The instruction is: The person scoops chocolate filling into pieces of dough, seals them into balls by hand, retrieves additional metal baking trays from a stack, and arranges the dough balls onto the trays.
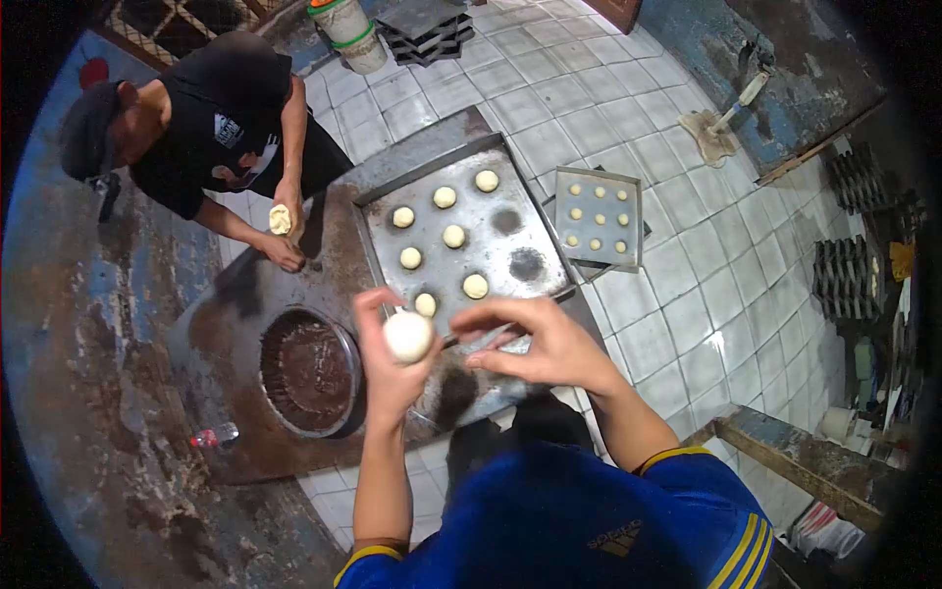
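Observation:
My left hand (388, 378) is closed around a smooth, pale dough ball (407, 336), held up above the near-left part of a metal baking tray (540, 231). Fingers curved and apart, my right hand (545, 344) hovers just right of the ball, with nothing visible in its grasp. Several dough balls (453, 236) sit spaced out on the tray. To the left of my left hand stands a round metal bowl (345, 344) with a dark brown paste (309, 368) in it.
Across the worktable (226, 344), a co-worker (221, 128) holds a piece of dough (281, 220). A small bottle (216, 434) lies near the bowl. On the tiled floor are a smaller tray (633, 221) of dough balls, stacked trays (427, 34) and a bucket (358, 44).

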The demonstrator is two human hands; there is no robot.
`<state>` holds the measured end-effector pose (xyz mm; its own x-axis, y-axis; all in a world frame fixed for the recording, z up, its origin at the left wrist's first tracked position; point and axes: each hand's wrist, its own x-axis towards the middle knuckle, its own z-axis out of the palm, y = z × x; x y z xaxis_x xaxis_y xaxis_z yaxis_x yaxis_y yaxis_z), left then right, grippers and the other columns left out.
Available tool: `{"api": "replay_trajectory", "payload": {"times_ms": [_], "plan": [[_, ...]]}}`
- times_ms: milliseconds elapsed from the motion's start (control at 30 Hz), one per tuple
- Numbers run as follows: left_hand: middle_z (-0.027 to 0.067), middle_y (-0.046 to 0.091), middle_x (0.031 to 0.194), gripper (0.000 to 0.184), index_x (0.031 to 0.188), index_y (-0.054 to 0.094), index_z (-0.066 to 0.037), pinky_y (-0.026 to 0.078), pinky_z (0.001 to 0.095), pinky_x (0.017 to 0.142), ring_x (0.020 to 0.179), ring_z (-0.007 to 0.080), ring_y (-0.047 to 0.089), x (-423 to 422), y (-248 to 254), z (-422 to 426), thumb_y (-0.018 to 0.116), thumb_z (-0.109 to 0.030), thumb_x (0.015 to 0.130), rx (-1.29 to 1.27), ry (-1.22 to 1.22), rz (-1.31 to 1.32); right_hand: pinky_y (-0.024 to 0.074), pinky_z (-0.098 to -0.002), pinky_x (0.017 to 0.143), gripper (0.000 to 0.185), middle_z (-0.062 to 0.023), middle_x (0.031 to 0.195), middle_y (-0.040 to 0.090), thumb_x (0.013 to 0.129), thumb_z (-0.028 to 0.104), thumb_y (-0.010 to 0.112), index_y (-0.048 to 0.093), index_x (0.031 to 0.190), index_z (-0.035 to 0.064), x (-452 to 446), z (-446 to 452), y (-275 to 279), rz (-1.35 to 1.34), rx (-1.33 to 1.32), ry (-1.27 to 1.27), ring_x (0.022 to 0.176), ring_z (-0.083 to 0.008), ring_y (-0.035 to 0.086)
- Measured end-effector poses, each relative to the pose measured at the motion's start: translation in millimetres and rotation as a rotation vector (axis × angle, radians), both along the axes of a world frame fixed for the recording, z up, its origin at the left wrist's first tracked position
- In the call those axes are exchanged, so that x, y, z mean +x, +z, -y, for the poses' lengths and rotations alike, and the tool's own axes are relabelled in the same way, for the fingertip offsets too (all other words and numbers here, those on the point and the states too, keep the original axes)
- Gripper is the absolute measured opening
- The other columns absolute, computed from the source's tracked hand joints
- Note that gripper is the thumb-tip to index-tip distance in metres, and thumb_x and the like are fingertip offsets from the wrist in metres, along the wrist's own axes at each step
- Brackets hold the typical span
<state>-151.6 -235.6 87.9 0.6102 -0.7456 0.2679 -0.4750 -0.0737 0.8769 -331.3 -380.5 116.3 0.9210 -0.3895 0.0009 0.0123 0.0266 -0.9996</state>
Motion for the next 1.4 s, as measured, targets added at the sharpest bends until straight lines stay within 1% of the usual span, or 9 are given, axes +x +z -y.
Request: {"api": "replay_trajectory", "payload": {"times_ms": [300,533,700,867,1000,1167,1233,1333,1400], "plan": [[0.0158,0.075,0.087,0.060,0.123,0.048,-0.008,0.060,0.0419,0.073,0.085,0.0382,0.077,-23.2,-84.1,90.9,0.087,-0.009,0.077,0.134,-0.356,-0.099,0.0626,-0.0299,0.082,0.043,-0.0088,0.118,0.068,0.082,0.016,0.089,0.074,0.120,0.0016,0.9,38.7,-45.7,-0.147,-0.169,-0.263,0.109,-0.0186,0.069],[0.0242,0.030,0.164,0.135,0.170,0.007,-0.016,0.062,0.0395,0.089,0.109,0.0297,0.070,7.9,-134.0,99.4,0.095,-0.013,0.067,0.268,-0.369,-0.449,0.0604,-0.0397,0.087,0.035,-0.0127,0.119,0.067,0.083,0.013,0.080,0.075,0.117,0.0056,20.6,112.5,-191.9,-0.363,-0.351,-0.377,0.107,-0.0296,0.069],[0.0297,0.041,0.157,0.127,0.169,0.007,-0.013,0.060,0.0362,0.085,0.100,0.0258,0.072,-12.8,-194.3,-38.7,0.091,-0.004,0.074,0.460,-0.205,-0.612,0.0567,-0.0437,0.094,0.040,-0.0143,0.115,0.067,0.077,0.013,0.084,0.075,0.116,0.0095,24.2,108.9,-362.2,-0.518,-0.715,-0.348,0.101,-0.0333,0.070],[0.0266,0.046,0.149,0.123,0.168,0.014,-0.014,0.057,0.0324,0.078,0.102,0.0261,0.066,-39.5,-235.2,-255.6,0.087,0.000,0.071,0.577,0.113,-0.513,0.0392,-0.0496,0.120,0.101,-0.0268,0.158,0.041,0.086,0.045,0.083,0.032,0.162,0.0033,28.7,106.1,-320.3,-0.681,-0.937,-0.061,0.144,-0.0428,0.044],[0.0196,0.053,0.131,0.117,0.166,0.021,-0.016,0.054,0.0336,0.067,0.081,0.0218,0.062,-72.6,-226.4,-395.9,0.088,-0.005,0.070,0.848,0.428,-0.637,0.0203,-0.0495,0.131,0.107,-0.0274,0.172,0.022,0.097,0.070,0.053,0.025,0.161,-0.0107,54.1,95.6,-364.7,-0.754,-1.187,-0.024,0.161,-0.0399,0.021],[0.0161,0.054,0.124,0.108,0.164,0.024,-0.018,0.050,0.0346,0.059,0.067,0.0177,0.059,-111.9,-209.2,-454.0,0.083,0.000,0.076,0.850,0.654,-0.758,0.0181,-0.0511,0.131,0.101,-0.0260,0.174,0.015,0.101,0.065,0.051,0.019,0.165,-0.0066,50.3,89.0,-381.0,-0.762,-1.166,-0.065,0.163,-0.0387,0.012],[0.0142,0.053,0.119,0.102,0.164,0.024,-0.019,0.048,0.0328,0.057,0.068,0.0174,0.059,-125.3,-209.1,-462.9,0.078,0.005,0.080,0.841,0.753,-0.809,0.0142,-0.0515,0.131,0.097,-0.0247,0.175,0.011,0.105,0.065,0.044,0.015,0.167,-0.0027,50.9,98.7,-388.3,-0.754,-0.911,-0.032,0.163,-0.0394,0.010],[0.0125,0.054,0.114,0.098,0.161,0.026,-0.019,0.049,0.0338,0.056,0.066,0.0175,0.059,-160.1,-243.3,-512.0,0.076,0.009,0.082,0.670,0.849,-0.942,0.0131,-0.0488,0.131,0.085,-0.0147,0.177,0.016,0.109,0.067,0.033,0.010,0.172,0.0145,38.8,125.3,-332.3,-0.245,0.299,-0.325,0.163,-0.0343,0.017],[0.0122,0.061,0.111,0.093,0.158,0.031,-0.019,0.054,0.0353,0.059,0.068,0.0209,0.063,-200.1,-284.7,-564.2,0.081,0.002,0.084,0.454,0.935,-0.991,0.0214,-0.0472,0.129,0.080,-0.0154,0.173,0.027,0.109,0.065,0.037,0.017,0.171,0.0174,26.6,132.5,-308.2,-0.089,0.421,-0.496,0.159,-0.0333,0.027]]}}
